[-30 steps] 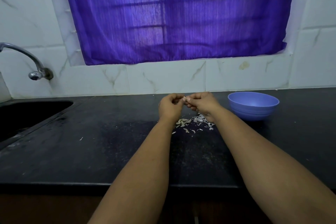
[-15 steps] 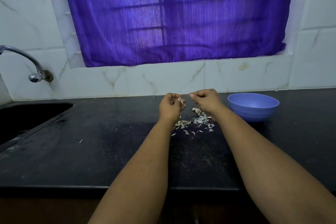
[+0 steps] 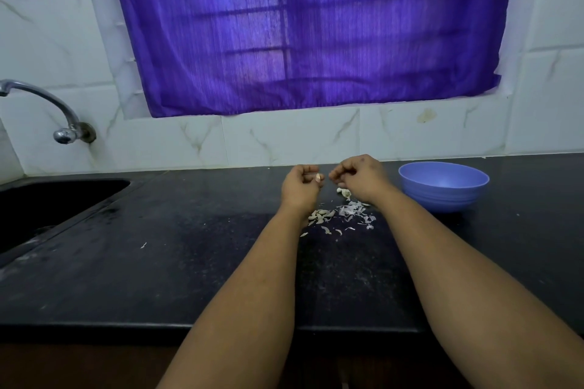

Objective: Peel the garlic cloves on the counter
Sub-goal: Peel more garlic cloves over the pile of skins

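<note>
My left hand (image 3: pixel 300 188) is held above the black counter (image 3: pixel 189 262) and pinches a small pale garlic clove (image 3: pixel 318 178) at its fingertips. My right hand (image 3: pixel 360 178) hovers just to the right of it with fingers curled; I cannot tell whether they pinch a bit of skin. Below the hands lie a few garlic cloves (image 3: pixel 344 192), a small heap of pale cloves (image 3: pixel 320 215) and scattered purplish-white skins (image 3: pixel 354 213).
A blue plastic bowl (image 3: pixel 444 186) stands on the counter right of my right hand. A dark sink (image 3: pixel 47 202) with a chrome tap (image 3: pixel 63 123) is at the left. A tiled wall and a purple curtain (image 3: pixel 300 28) close off the back.
My hands, joined at the clove a second ago, have come apart. The clove stays in my left hand and my right hand has drawn a little to the right.
</note>
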The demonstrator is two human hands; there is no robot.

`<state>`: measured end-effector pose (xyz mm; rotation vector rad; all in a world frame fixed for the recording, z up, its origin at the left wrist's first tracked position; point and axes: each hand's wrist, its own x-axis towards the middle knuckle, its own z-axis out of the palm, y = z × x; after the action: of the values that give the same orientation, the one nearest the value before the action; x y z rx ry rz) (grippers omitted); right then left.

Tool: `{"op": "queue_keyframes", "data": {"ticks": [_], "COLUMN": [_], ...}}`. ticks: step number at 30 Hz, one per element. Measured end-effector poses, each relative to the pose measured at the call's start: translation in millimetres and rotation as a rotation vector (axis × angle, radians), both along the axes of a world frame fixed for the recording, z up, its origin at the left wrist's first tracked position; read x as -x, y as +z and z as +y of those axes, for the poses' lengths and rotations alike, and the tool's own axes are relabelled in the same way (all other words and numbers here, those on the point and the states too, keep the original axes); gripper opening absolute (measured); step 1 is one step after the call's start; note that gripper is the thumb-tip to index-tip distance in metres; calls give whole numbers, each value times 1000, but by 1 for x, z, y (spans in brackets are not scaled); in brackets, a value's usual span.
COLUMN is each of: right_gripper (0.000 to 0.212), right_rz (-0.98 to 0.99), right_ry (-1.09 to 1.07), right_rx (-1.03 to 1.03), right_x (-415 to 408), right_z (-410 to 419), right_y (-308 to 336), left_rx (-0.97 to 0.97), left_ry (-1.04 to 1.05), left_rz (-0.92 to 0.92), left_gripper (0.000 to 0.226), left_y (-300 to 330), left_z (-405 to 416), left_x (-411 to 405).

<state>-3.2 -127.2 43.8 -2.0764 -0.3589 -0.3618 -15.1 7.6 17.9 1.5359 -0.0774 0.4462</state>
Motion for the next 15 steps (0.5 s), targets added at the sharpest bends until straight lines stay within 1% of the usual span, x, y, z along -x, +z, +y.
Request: {"op": "queue_keyframes", "data": {"ticks": [2, 3, 6, 9, 15], "right_gripper": [37, 33, 14, 7, 6], "right_rz": [-6, -34, -129, -160, -120], "right_ry": [18, 19, 41, 36, 32], "right_rx": [33, 41, 27, 35, -60], "right_x": [-2, -1, 4, 3, -1], "right_z": [3, 5, 7, 7, 2], "right_y": [0, 0, 1, -1, -2], "left_rx": [-6, 0, 11, 31, 136], "left_ry": [-2, -7, -26, -53, -144], "left_rz": [11, 16, 28, 32, 7], "left_gripper": [16, 16, 21, 28, 13], "left_y": [0, 0, -1, -2, 0], "left_z": [0, 0, 1, 1, -1], "left_x": [0, -1, -2, -1, 2]}}
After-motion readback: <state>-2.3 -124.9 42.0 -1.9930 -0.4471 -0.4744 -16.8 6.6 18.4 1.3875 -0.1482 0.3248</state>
